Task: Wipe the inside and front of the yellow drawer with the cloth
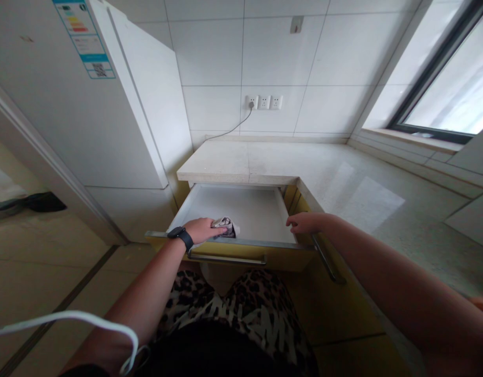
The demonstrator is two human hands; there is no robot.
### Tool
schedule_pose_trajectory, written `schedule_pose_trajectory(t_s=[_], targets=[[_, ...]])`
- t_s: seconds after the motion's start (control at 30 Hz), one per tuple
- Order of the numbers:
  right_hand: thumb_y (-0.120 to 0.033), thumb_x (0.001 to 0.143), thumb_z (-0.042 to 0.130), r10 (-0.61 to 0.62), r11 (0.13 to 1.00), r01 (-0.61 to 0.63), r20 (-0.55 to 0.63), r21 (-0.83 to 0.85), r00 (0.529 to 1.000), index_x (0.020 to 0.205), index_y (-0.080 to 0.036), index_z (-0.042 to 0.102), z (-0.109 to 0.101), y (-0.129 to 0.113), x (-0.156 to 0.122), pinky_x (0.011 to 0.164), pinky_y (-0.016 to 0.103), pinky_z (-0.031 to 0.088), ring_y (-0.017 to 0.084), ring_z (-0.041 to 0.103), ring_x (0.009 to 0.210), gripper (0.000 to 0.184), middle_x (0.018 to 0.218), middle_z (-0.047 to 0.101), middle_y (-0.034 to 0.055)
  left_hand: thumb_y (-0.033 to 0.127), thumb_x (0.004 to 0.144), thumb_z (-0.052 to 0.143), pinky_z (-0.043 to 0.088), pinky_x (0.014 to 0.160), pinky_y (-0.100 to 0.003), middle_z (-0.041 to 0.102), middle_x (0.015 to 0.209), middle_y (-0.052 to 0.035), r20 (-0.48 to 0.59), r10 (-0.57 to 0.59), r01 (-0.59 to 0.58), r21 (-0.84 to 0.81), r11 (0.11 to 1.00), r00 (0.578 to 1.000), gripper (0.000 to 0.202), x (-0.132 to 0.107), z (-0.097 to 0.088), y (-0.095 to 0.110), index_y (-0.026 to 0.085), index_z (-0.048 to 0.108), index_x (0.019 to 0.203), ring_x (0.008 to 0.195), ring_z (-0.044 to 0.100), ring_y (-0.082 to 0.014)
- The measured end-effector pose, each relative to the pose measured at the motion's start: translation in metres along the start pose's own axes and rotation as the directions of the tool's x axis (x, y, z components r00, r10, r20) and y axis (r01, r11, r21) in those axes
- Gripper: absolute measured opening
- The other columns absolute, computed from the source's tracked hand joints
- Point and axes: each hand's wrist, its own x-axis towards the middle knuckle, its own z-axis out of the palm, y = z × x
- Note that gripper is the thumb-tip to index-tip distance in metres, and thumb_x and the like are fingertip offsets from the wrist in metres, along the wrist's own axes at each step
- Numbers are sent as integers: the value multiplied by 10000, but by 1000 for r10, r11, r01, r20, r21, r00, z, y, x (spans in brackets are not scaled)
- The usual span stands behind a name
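Observation:
My left hand (204,230), with a dark watch on its wrist, is closed on a crumpled, patterned cloth (224,227) at the front of a pulled-out drawer (247,207). The cloth is pressed to the drawer's floor, just behind its front edge. At the drawer's right side wall, my right hand (302,222) has its fingers curled against the top edge. Inside, the drawer is pale grey, and its yellow front carries a metal bar handle (228,258).
A pale stone countertop (273,157) runs above the drawer and along the right. A tall white fridge (108,115) stands on the left. Wall sockets (264,102) hold one plug with a grey cord. Another cabinet handle (328,262) sticks out near my right forearm. A white cable (88,318) crosses my left forearm.

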Motion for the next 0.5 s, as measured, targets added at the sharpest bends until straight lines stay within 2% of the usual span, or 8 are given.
schedule_pose_trajectory(t_s=[0.5], targets=[[-286,817,539,2,1000,-2,1,-6,1000,1292,-117,579,0,0,0,881,340,461,267,617,1060,506,1210,636,152,874,734,347,363,647,-264,702,797,-72,5,-11,11,9,1000,1000,740,-2,-2,4,239,710,845,737,636,-219]])
